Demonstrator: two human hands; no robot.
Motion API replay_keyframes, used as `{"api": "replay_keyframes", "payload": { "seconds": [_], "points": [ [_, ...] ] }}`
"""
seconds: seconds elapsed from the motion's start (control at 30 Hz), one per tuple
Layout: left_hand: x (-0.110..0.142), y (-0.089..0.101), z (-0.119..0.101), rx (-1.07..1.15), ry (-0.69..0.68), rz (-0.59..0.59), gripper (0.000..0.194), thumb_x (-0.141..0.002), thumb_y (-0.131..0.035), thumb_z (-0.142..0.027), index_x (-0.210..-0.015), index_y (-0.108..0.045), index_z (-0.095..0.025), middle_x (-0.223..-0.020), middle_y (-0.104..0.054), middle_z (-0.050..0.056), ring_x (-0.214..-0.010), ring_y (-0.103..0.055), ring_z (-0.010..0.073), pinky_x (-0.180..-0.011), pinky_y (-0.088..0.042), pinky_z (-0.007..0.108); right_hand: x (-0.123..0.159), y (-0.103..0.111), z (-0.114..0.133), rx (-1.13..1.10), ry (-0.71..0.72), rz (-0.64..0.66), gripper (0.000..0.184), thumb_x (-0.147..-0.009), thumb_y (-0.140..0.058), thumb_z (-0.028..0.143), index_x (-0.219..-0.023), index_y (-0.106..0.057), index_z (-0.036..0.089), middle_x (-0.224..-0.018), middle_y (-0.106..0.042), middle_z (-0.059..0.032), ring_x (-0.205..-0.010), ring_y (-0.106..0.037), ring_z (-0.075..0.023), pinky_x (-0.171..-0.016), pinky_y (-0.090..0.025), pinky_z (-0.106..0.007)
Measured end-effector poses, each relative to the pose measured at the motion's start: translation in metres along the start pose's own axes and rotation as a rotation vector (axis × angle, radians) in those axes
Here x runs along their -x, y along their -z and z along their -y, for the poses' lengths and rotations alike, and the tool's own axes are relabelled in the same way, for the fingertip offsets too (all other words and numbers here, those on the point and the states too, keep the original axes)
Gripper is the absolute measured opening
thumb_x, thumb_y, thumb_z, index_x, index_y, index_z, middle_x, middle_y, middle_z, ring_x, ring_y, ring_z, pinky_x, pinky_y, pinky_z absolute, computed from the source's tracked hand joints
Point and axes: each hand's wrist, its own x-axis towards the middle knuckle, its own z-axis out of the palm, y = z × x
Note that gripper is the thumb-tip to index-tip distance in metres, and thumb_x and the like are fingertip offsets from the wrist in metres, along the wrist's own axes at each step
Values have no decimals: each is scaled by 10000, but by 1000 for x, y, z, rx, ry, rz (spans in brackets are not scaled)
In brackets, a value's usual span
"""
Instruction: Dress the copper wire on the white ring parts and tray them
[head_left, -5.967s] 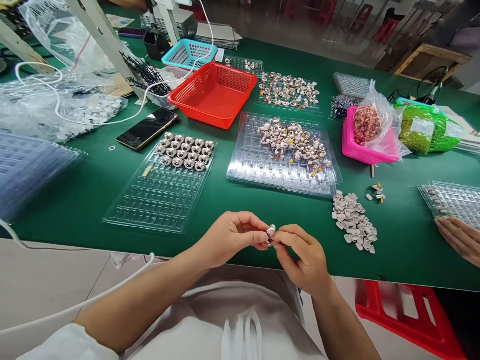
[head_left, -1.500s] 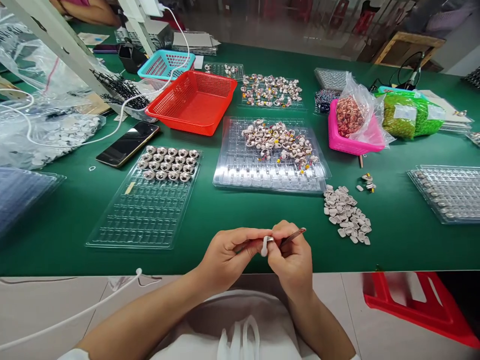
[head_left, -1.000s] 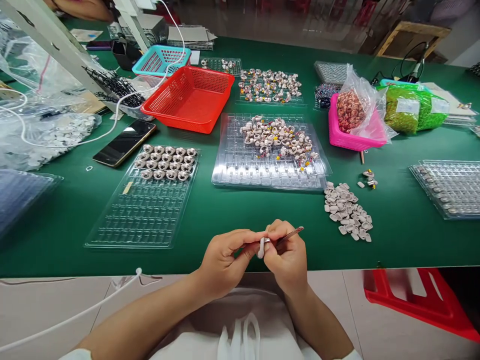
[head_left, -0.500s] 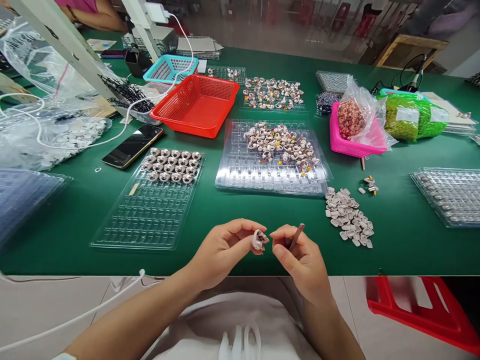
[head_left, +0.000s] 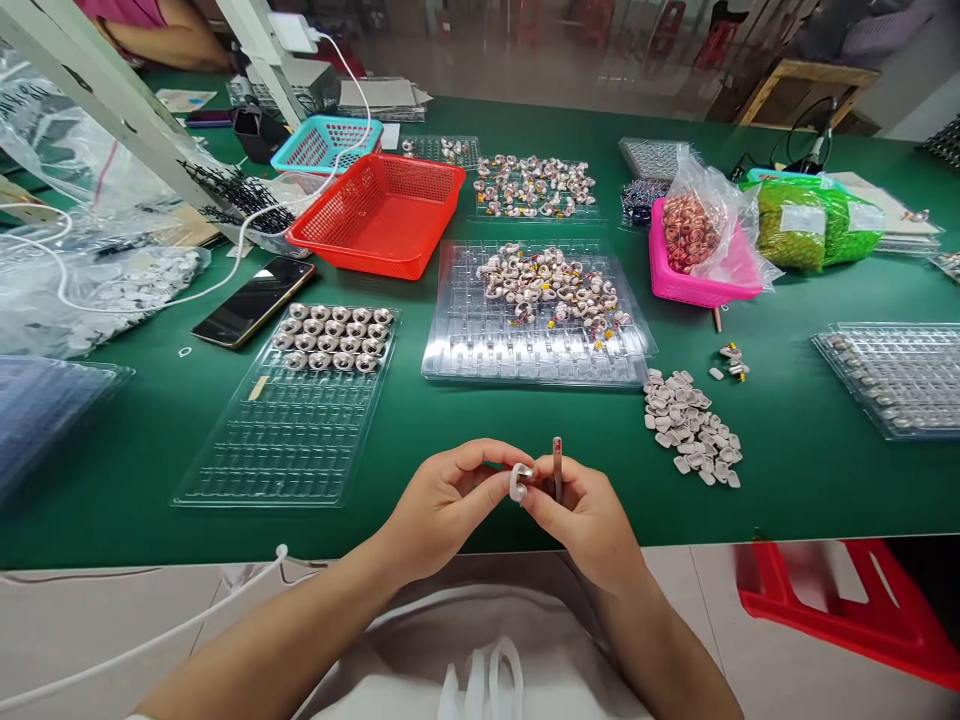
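My left hand point(head_left: 451, 505) pinches a small whitish curved shell piece point(head_left: 517, 483) with an open side, perhaps an earphone housing, between thumb and fingertips. Against the right side of that piece press the thumb and finger of my right hand point(head_left: 589, 515). A thin brown stick-like tool point(head_left: 557, 465) stands upright, tucked in the right hand's fingers. Both hands are just above the table's front edge. To their right lies a pile of small flat greyish-white caps point(head_left: 694, 425). Beyond the hands, stacked clear plastic trays point(head_left: 525, 368) carry a heap of similar shell pieces with wires point(head_left: 555, 280).
At left, a clear tray point(head_left: 289, 440) holds rows of shell pieces, with a phone point(head_left: 253, 302) behind. Red point(head_left: 382, 240), blue point(head_left: 326, 145) and pink point(head_left: 705, 285) baskets stand further back. A white cable point(head_left: 244, 235) crosses the left side. Another person's arm point(head_left: 169, 45) rests at far left.
My right hand has moved left and now touches the shell piece. The brown tool has swung from a slant to nearly upright. The view has shifted slightly.
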Motion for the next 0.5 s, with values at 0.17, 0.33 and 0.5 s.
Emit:
{"api": "replay_keyframes", "payload": {
  "seconds": [0.17,0.33,0.5],
  "points": [
    [1,1,6,-85,-47,4,162,-938,-635,-234,-1013,-761,-165,-970,-757,79,-899,-714,196,-835,-568,283,-3,-2,-2,-58,-44,-2,225,-766,-834,349,-833,-695,185,-662,-445,44,-626,-341,-104,-556,-268,-253],
    [1,-3,7,5,2,-94,137,-890,-696,-257,-975,-746,-161,-917,-785,69,-843,-738,191,-799,-596,274,-1,2,-9,-134,-25,32,287,-798,-795,435,-823,-681,173,-670,-508,25,-605,-371,-103,-546,-290,-251],
    [-2,-5,7,34,-4,-112,168,-820,-746,-187,-982,-788,-174,-878,-783,52,-823,-731,176,-794,-593,256,3,0,-20,-134,96,-80,245,-841,-757,421,-825,-666,194,-706,-550,11,-600,-382,-107,-535,-305,-250]
  ]
}}
